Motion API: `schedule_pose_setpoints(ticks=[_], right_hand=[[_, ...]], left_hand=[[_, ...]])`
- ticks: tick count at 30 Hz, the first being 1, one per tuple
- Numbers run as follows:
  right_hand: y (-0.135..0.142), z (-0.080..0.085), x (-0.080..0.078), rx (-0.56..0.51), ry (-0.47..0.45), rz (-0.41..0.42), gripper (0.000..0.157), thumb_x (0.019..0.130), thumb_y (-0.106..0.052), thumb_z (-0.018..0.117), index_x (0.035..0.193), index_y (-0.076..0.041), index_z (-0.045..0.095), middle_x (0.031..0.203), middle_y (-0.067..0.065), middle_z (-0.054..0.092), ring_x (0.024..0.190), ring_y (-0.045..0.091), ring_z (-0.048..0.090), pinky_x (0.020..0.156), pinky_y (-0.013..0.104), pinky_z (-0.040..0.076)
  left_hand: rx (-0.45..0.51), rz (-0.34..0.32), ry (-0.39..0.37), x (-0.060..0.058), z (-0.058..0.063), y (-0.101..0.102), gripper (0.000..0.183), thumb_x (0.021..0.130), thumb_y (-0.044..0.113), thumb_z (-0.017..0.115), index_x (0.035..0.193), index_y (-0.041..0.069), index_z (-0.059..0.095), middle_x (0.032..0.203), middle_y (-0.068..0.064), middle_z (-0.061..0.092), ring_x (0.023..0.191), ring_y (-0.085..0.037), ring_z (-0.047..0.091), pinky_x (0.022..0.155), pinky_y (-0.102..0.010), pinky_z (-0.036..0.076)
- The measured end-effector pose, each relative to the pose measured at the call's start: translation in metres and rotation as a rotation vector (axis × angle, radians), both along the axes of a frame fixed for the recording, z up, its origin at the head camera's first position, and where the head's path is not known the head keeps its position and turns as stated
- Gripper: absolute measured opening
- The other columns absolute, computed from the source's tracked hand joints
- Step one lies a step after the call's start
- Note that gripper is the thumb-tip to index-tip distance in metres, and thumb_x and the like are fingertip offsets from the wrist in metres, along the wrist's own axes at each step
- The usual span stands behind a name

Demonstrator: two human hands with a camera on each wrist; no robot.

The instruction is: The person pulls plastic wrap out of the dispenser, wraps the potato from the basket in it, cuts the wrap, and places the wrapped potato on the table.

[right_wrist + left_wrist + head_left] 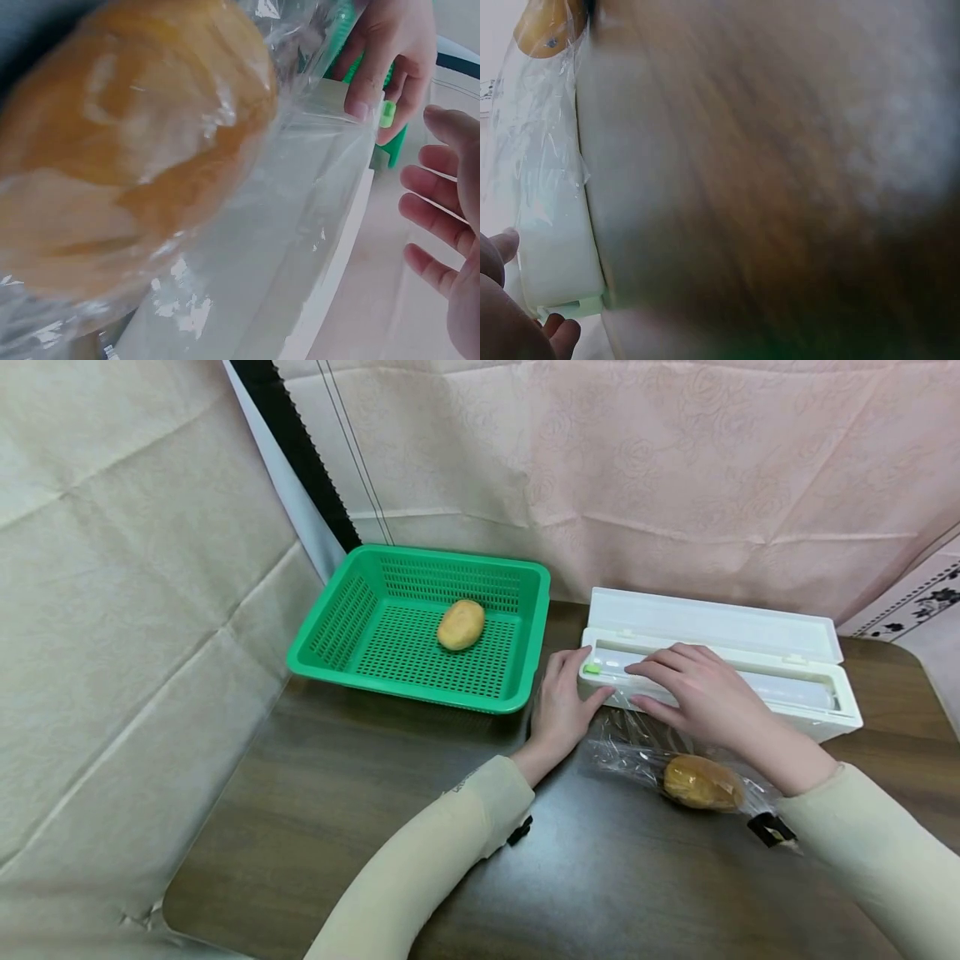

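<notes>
A white cling film dispenser (843,714) with its lid raised lies at the right, a film roll (787,687) inside and a green slider (592,668) at its left end. My left hand (561,706) grips that end, thumb on the front side. Above the roll, my right hand (708,693) hovers with loosely bent, spread fingers; nothing shows between them in the right wrist view. Clear film (622,753) trails from the dispenser's front to a potato (703,782) wrapped in it on the table. That wrapped potato (142,150) looms large beneath my right wrist.
A green plastic basket (408,693) stands left of the dispenser, holding one bare potato (461,625). The brown wooden table (315,827) has a rounded left corner. Pale cloth (675,468) hangs behind it and at the left.
</notes>
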State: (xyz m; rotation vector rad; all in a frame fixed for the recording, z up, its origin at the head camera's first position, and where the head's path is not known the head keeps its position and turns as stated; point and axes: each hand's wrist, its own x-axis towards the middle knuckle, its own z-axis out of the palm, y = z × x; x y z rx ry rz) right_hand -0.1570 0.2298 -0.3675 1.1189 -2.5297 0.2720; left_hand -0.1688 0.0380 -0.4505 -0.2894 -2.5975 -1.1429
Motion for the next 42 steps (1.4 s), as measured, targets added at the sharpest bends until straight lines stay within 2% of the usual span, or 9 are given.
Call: schedule_pose_setpoints(ticks=[8, 15, 22, 26, 35, 42], right_hand=[[-0.024, -0.001, -0.026, 0.044, 0.031, 0.050, 0.028, 0.083, -0.026, 0.073, 0.105, -0.009, 0.070, 0.097, 0.006, 0.067, 0.093, 0.029, 0.060, 0.080, 0.047, 0.045], [-0.037, -0.004, -0.036, 0.106, 0.073, 0.090, 0.019, 0.082, -0.024, 0.074, 0.095, -0.010, 0.071, 0.090, 0.005, 0.066, 0.085, 0.027, 0.060, 0.073, 0.045, 0.045], [-0.042, -0.009, -0.043, 0.106, 0.086, 0.088, 0.013, 0.082, -0.022, 0.074, 0.087, -0.011, 0.069, 0.084, 0.003, 0.064, 0.080, 0.025, 0.058, 0.072, 0.044, 0.044], [-0.043, -0.011, -0.047, 0.115, 0.074, 0.078, 0.011, 0.083, -0.021, 0.074, 0.085, -0.012, 0.068, 0.083, 0.002, 0.064, 0.079, 0.024, 0.058, 0.071, 0.043, 0.043], [-0.041, -0.009, -0.047, 0.161, 0.021, 0.039, 0.009, 0.082, -0.017, 0.072, 0.081, -0.013, 0.064, 0.075, -0.001, 0.057, 0.078, 0.022, 0.056, 0.071, 0.042, 0.042], [-0.037, -0.005, -0.045, 0.183, 0.022, 0.036, 0.008, 0.083, -0.015, 0.070, 0.081, -0.011, 0.063, 0.078, 0.003, 0.060, 0.080, 0.025, 0.058, 0.068, 0.043, 0.042]], left_hand=[[0.003, -0.009, 0.041, -0.001, -0.001, -0.003, 0.063, 0.081, 0.034, 0.078, 0.136, 0.017, 0.053, 0.127, -0.001, 0.051, 0.113, -0.016, 0.055, 0.093, -0.027, 0.046], [0.073, -0.027, 0.038, -0.004, -0.005, -0.003, 0.060, 0.080, 0.032, 0.078, 0.134, 0.017, 0.056, 0.126, -0.001, 0.053, 0.112, -0.015, 0.056, 0.092, -0.024, 0.046], [0.144, -0.040, 0.020, -0.007, -0.007, -0.003, 0.059, 0.080, 0.030, 0.079, 0.133, 0.017, 0.057, 0.125, -0.002, 0.053, 0.095, -0.017, 0.058, 0.077, -0.016, 0.045], [0.162, -0.039, 0.004, -0.007, -0.007, -0.004, 0.059, 0.081, 0.030, 0.079, 0.134, 0.018, 0.056, 0.125, -0.002, 0.053, 0.098, -0.015, 0.057, 0.077, -0.013, 0.046], [0.184, -0.028, 0.019, -0.007, -0.009, -0.005, 0.061, 0.078, 0.028, 0.081, 0.133, 0.016, 0.058, 0.124, -0.002, 0.055, 0.095, -0.018, 0.059, 0.076, -0.013, 0.045], [0.164, -0.025, 0.018, -0.007, -0.009, -0.003, 0.061, 0.079, 0.031, 0.080, 0.133, 0.015, 0.057, 0.124, -0.002, 0.055, 0.093, -0.019, 0.059, 0.075, -0.015, 0.044]])
